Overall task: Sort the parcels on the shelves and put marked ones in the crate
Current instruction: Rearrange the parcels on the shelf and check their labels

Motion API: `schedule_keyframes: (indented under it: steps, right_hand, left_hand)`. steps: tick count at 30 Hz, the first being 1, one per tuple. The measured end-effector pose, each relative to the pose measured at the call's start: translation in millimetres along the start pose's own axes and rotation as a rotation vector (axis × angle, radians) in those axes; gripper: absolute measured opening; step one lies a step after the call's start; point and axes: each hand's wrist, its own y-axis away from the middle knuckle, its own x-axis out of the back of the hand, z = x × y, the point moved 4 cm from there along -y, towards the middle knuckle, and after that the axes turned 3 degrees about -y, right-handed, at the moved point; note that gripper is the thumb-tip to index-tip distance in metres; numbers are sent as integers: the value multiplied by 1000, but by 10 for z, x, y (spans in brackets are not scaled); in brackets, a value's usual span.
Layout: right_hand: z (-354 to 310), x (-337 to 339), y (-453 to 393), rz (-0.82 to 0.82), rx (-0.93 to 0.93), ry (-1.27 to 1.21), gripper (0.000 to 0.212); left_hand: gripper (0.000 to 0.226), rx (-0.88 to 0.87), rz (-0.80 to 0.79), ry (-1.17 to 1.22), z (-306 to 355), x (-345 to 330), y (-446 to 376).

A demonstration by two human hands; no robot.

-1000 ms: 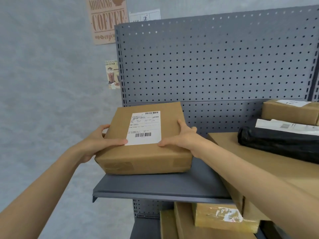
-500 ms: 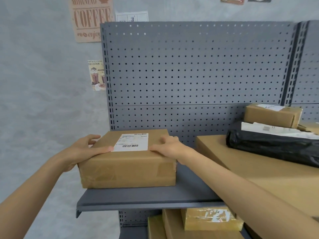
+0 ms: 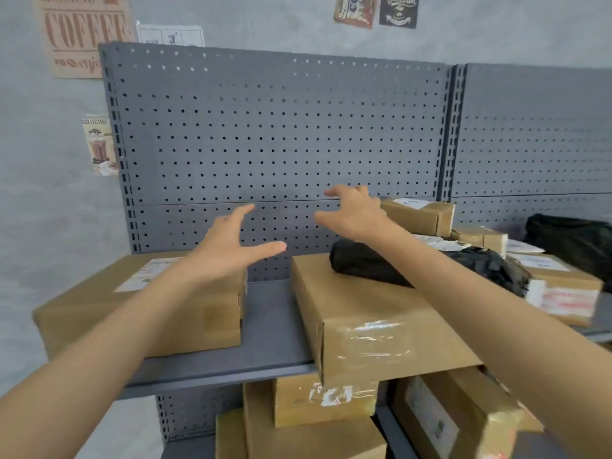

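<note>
Left hand (image 3: 228,250) open, fingers spread, holding nothing; labelled box (image 3: 139,313) just below, on shelf (image 3: 271,326). Right hand (image 3: 354,213) open too, fingers splayed, empty; black bag (image 3: 364,263) beneath, atop long box (image 3: 374,326). No crate visible.

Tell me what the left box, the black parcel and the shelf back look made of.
Left box: brown corrugated cardboard, matte, paper label on top. Black parcel: soft plastic mailer, probably, wrinkled with a slight sheen. Shelf back: grey painted metal, likely, with regular punched holes.
</note>
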Motion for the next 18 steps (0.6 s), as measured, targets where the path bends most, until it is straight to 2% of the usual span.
schedule_keyframes:
  steps: [4, 8, 13, 18]
  right_hand:
    - [936, 547, 107, 60, -170, -1, 61]
    - [1655, 749, 324, -83, -226, -97, 63]
    - [1953, 747, 423, -162, -261, -322, 52]
    - [1999, 814, 432, -217, -257, -370, 75]
  left_hand:
    - [105, 27, -179, 133, 546, -642, -75]
    - [111, 121, -195, 196, 891, -1114, -31]
    - [109, 112, -119, 70, 1154, -1368, 171]
    - [101, 199, -133, 240, 1323, -1405, 323]
